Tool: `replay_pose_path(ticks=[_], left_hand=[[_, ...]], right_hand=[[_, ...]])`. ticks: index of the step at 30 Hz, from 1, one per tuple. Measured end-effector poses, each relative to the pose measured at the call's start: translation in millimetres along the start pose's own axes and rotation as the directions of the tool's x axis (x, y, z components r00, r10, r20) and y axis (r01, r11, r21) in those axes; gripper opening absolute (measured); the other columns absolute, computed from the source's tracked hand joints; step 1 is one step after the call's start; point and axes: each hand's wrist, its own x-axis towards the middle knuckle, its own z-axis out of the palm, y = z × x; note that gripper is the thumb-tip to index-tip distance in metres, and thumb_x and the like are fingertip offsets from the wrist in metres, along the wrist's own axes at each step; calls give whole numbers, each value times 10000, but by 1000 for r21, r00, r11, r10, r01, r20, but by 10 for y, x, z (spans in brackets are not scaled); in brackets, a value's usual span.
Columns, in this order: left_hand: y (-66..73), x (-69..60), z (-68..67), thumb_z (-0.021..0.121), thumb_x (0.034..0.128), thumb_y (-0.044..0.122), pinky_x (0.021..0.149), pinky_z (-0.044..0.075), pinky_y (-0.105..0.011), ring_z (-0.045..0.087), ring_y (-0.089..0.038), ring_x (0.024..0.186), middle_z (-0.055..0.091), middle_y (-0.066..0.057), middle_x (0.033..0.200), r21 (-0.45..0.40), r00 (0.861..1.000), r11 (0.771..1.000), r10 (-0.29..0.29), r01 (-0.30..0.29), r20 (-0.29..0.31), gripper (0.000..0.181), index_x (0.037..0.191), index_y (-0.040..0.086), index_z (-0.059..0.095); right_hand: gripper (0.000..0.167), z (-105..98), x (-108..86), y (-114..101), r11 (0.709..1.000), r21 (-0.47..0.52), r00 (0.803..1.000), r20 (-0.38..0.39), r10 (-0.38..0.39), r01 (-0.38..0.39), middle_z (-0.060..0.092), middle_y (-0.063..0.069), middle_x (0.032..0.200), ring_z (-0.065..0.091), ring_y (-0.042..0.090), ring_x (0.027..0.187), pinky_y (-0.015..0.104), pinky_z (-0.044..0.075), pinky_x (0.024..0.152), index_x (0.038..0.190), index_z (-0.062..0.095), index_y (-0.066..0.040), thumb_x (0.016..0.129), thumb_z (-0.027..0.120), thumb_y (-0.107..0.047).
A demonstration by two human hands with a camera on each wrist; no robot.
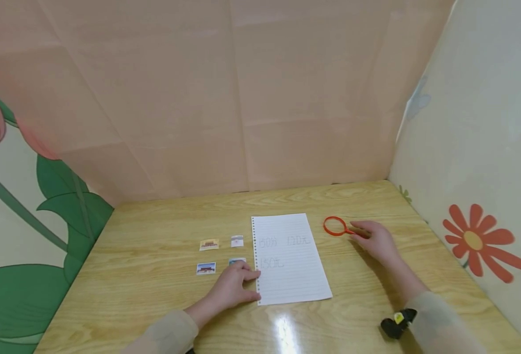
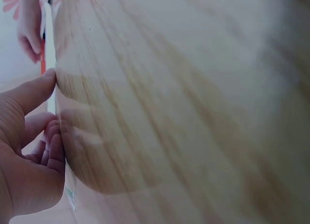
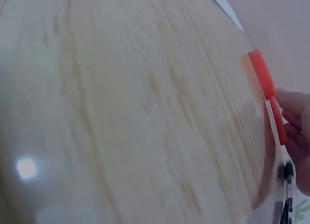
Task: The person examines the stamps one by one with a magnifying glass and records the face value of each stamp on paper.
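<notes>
A red-framed magnifying glass point(image 1: 334, 226) is tilted to the right of the paper, and my right hand point(image 1: 377, 242) pinches its handle between thumb and fingers. In the right wrist view the handle point(image 3: 277, 121) meets the fingertips. A sheet of lined paper point(image 1: 293, 280) with punched holes along its left edge lies in the middle, with faint handwritten numbers and characters. My left hand point(image 1: 230, 286) rests at that left edge, fingers spread, thumb and fingertips touching the paper. One blue stamp point(image 1: 237, 261) is partly hidden behind this hand.
Left of the paper lie a yellow stamp point(image 1: 209, 244), a pale stamp point(image 1: 237, 241) and a blue stamp with a building point(image 1: 206, 268). A slim black-and-white object point(image 3: 288, 195) lies beyond the right hand, kind unclear. Walls point(image 1: 486, 162) border the wooden table point(image 1: 145, 246).
</notes>
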Motion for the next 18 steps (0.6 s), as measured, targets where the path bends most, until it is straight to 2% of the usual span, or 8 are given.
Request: replay_pose_path(ticks=[4, 11, 18], left_hand=[[-4, 2, 3, 879, 732, 333, 827, 452, -289, 502, -106, 900, 579, 29, 1028, 5, 1000, 1000, -1, 1, 3, 584, 1220, 64, 705], [-7, 2, -4, 875, 737, 343, 821, 452, -284, 502, -101, 901, 579, 31, 1039, 0, 1000, 1000, -10, 10, 7, 586, 1226, 70, 703], [-21, -18, -5, 871, 746, 318, 792, 453, -271, 503, -91, 880, 586, 35, 1025, 6, 1000, 1000, 23, -23, -12, 563, 1225, 70, 707]], right_hand=[[384, 43, 7, -5, 1000, -14, 1000, 2, -5, 5, 676, 232, 1110, 591, 424, 1059, 558, 415, 929, 1156, 703, 36, 807, 817, -77], [311, 80, 19, -39, 998, -58, 1000, -2, -16, 16, 678, 222, 1066, 587, 421, 1033, 561, 409, 923, 1093, 729, 20, 814, 810, -91], [271, 110, 24, -32, 996, -84, 1000, -13, -15, 14, 670, 204, 1012, 595, 416, 981, 564, 427, 885, 1050, 745, 13, 810, 816, -91]])
